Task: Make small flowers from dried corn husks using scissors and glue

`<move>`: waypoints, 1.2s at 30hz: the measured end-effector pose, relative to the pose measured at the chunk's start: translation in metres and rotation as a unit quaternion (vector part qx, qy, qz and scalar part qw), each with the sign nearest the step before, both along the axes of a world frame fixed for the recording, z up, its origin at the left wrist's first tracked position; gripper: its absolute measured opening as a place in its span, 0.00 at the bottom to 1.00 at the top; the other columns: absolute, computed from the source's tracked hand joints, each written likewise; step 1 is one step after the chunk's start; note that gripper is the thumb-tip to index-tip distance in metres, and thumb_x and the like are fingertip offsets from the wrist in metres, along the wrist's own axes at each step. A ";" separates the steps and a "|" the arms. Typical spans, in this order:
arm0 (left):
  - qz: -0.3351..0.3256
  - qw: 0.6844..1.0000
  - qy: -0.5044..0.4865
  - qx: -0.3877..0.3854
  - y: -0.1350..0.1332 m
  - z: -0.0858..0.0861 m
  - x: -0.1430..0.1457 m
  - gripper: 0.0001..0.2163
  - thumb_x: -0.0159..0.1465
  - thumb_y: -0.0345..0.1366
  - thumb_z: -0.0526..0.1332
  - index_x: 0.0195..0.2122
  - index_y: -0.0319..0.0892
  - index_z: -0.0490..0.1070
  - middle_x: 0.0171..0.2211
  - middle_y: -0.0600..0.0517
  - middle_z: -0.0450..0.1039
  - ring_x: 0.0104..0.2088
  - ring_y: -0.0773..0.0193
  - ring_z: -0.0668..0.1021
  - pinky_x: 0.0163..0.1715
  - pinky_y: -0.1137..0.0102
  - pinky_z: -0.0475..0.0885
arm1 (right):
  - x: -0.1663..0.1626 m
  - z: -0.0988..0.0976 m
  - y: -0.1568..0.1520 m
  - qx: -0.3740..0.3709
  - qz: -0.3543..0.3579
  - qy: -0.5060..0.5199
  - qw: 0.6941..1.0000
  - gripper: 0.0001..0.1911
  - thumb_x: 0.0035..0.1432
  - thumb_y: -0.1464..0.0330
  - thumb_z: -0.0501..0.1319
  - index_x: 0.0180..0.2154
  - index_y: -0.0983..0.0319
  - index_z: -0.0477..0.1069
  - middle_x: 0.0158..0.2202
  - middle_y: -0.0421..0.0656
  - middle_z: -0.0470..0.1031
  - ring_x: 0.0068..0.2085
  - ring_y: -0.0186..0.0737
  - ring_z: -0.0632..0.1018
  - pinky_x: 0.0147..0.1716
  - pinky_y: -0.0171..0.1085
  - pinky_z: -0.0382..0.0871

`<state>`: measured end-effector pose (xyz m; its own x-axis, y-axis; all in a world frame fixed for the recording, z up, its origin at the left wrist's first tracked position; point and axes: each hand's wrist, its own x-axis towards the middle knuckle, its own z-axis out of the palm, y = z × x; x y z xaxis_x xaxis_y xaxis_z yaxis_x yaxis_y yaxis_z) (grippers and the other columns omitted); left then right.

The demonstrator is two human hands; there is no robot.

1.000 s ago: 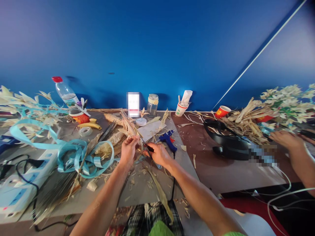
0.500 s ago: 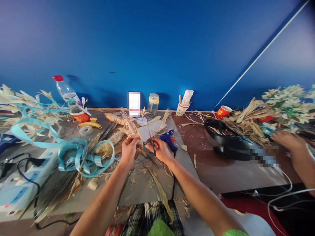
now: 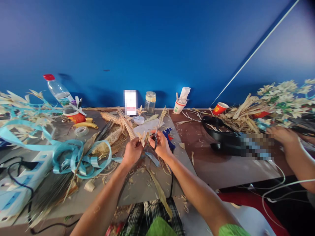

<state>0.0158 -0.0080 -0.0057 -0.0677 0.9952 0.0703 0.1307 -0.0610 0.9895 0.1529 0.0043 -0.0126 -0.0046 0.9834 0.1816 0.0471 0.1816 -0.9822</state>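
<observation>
The person's left hand (image 3: 133, 151) is narrow, its fingertips pinching a cream, pointed-petalled flower of dried husk (image 3: 142, 139) above the middle of the grey tabletop (image 3: 133, 190); the right hand (image 3: 161, 146), just to the right, is curled around dark-handled scissors (image 3: 155, 140), their blades pointing far; whether its fingertips also pinch a scrap of husk cannot be told; beyond the left hand lies a bundle of straw-coloured husk strips (image 3: 126, 124); to the left are a pale yellow corn cob (image 3: 114, 137) and a loose tangle of shiny light-blue ribbon (image 3: 57, 159); a blue glue gun (image 3: 167, 133) is partly hidden behind the right hand; a clear jar with a cream lid (image 3: 150, 106) stands far, near the blue wall (image 3: 157, 49); at the right edge, a co-worker's hand (image 3: 283, 135) is near white flowers with green leaves (image 3: 283, 97).
</observation>
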 end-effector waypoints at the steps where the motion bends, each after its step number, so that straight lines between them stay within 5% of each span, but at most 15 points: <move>1: 0.000 1.000 0.000 -0.004 0.000 0.001 0.000 0.11 0.49 0.34 0.63 0.15 0.40 0.62 0.13 0.58 0.55 0.17 0.73 0.59 0.17 0.76 0.50 | 0.001 0.000 0.001 0.002 -0.003 -0.005 1.000 0.20 0.46 0.66 0.61 0.42 0.62 0.62 0.31 0.41 0.70 0.30 0.33 0.72 0.29 0.32 0.68; 12: 0.018 0.981 -0.191 -0.039 0.006 -0.001 -0.009 0.12 0.50 0.41 0.65 0.21 0.40 0.66 0.16 0.56 0.62 0.16 0.72 0.62 0.17 0.75 0.56 | 0.018 -0.006 0.014 0.033 -0.004 -0.040 0.999 0.18 0.46 0.67 0.59 0.41 0.62 0.62 0.30 0.39 0.70 0.27 0.31 0.71 0.27 0.32 0.65; 18: -0.030 0.999 -0.031 -0.005 0.002 0.002 -0.008 0.15 0.54 0.44 0.61 0.19 0.39 0.62 0.16 0.58 0.56 0.18 0.73 0.59 0.18 0.76 0.53 | 0.018 0.001 0.013 0.047 -0.075 -0.037 0.995 0.21 0.47 0.64 0.62 0.44 0.63 0.63 0.31 0.40 0.70 0.29 0.33 0.71 0.29 0.33 0.66; 21: -0.052 0.998 0.016 -0.015 0.000 0.005 -0.005 0.16 0.53 0.44 0.61 0.18 0.40 0.59 0.15 0.58 0.54 0.18 0.73 0.59 0.18 0.75 0.52 | 0.016 0.006 0.010 0.026 -0.050 0.019 0.998 0.21 0.46 0.63 0.63 0.42 0.62 0.64 0.30 0.40 0.70 0.29 0.33 0.72 0.30 0.33 0.66; 27: -0.093 0.994 0.036 -0.047 -0.003 0.011 0.001 0.16 0.50 0.43 0.62 0.16 0.40 0.59 0.13 0.59 0.55 0.16 0.73 0.60 0.17 0.75 0.52 | 0.011 0.007 0.004 0.015 0.005 0.039 0.999 0.21 0.44 0.66 0.63 0.43 0.62 0.63 0.30 0.39 0.70 0.28 0.31 0.71 0.28 0.32 0.65; 36: -0.042 0.999 0.009 -0.015 0.001 -0.001 -0.002 0.12 0.54 0.42 0.59 0.20 0.40 0.63 0.14 0.59 0.56 0.15 0.72 0.61 0.17 0.75 0.53 | 0.012 0.009 0.003 0.009 0.014 0.030 0.999 0.18 0.44 0.67 0.62 0.39 0.62 0.62 0.28 0.38 0.68 0.26 0.31 0.70 0.26 0.31 0.64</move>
